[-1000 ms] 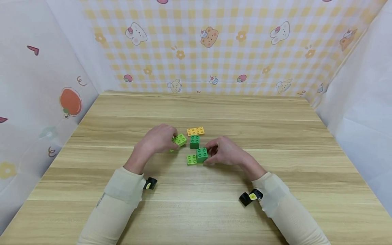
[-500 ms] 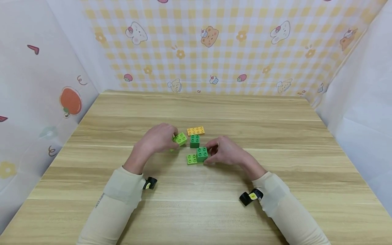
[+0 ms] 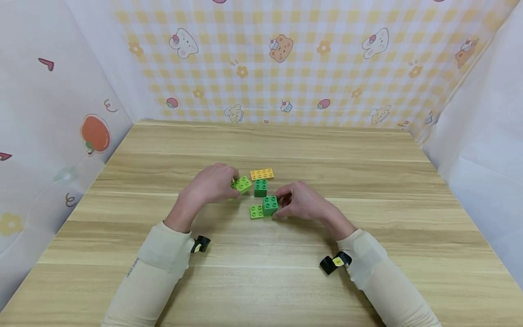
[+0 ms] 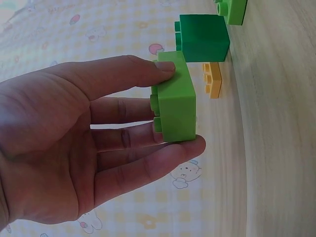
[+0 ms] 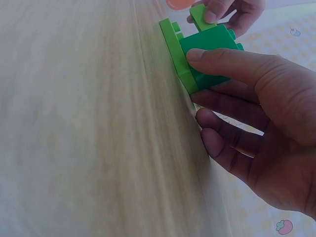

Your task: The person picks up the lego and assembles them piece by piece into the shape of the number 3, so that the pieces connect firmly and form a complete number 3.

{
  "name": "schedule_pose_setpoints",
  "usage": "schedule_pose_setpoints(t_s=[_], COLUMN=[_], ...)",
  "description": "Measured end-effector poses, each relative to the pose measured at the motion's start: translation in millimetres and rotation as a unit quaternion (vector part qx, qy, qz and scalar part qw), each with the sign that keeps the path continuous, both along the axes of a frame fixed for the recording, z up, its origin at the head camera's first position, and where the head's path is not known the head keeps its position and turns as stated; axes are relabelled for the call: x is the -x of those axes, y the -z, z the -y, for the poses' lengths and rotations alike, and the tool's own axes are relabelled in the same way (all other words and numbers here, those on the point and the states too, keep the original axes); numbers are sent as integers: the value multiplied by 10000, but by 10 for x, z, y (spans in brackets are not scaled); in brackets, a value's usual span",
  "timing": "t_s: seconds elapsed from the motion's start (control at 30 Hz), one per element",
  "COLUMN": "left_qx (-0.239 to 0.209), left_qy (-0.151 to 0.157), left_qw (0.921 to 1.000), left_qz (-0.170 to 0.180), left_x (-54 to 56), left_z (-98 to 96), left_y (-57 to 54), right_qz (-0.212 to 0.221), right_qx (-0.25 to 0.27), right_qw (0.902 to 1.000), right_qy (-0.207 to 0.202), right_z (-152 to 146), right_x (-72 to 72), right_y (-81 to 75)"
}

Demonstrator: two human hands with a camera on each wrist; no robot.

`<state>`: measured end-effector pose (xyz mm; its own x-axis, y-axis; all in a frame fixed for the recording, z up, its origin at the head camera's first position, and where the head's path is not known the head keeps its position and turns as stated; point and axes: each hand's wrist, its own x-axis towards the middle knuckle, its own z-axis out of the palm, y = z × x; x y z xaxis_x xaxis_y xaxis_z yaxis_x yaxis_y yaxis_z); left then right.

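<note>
Lime brick [image 3: 242,185], studs up, sits in the left hand [image 3: 212,184], pinched end to end between thumb and fingers, left of the rear green brick [image 3: 260,188]; it looks just off the tabletop [image 3: 261,277]. The right hand [image 3: 303,201] is partly closed, thumb and forefinger pinching the front green brick [image 3: 270,206], which sits on one end of a lime plate [image 3: 256,212]. Behind lies a yellow brick [image 3: 262,174]. The step in hand seems to be steadying this pair while positioning the held brick; a next move would call for squaring studs before pressing. No brand shows on the bricks. The mark on the left sleeve [image 3: 133,267] is illegible, as is the yellow label [image 3: 337,261] at the right wrist; the backdrop [image 3: 310,86] seems to read "fe".
</note>
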<state>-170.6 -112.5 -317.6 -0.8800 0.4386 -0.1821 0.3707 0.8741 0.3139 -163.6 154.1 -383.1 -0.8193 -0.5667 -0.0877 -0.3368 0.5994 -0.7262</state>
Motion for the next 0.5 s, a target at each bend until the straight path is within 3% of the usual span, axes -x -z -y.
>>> schedule_pose_setpoints(t_s=[0.5], left_qx=[18], left_qy=[78], left_qw=[10000], left_qz=[2], left_x=[-26], left_z=[-21], left_y=[-48], right_qz=[31], right_qx=[101], right_qw=[9999], right_qy=[-56], right_z=[3], right_x=[16], right_y=[14])
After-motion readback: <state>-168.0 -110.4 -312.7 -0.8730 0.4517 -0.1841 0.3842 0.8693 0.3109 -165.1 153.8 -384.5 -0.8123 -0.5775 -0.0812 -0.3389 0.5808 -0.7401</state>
